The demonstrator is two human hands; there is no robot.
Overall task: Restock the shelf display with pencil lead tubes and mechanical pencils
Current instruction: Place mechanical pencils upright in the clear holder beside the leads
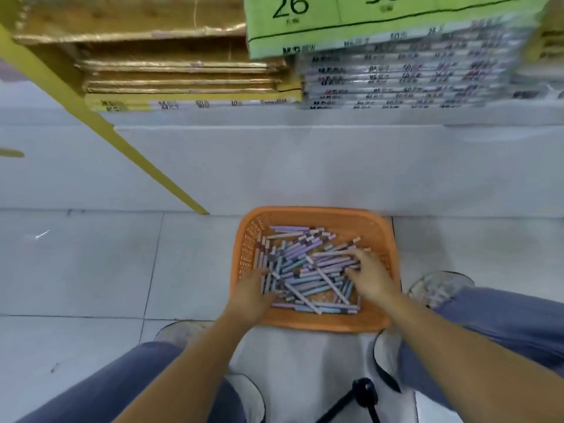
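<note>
Head view, only camera. Orange basket sits on the tiled floor against the foot of the shelf, between the person's knees. Inside it lies a loose heap of pencils and lead tubes, purple, blue and pale, crossing at all angles.

Left hand is at the heap's left edge, next to a few tubes that stand nearly upright; motion blur, so I cannot tell whether it grips them. Right hand lies on the right side of the heap, fingers spread and touching tubes, none plainly curled round one.

Judgement: the step in hand is gathering stock from the basket; nothing is on its way to the shelf yet. Next move calls for bunching several pieces parallel, closing firmly on them, then lifting to the display above, where flat packs sit under a green sign.
</note>
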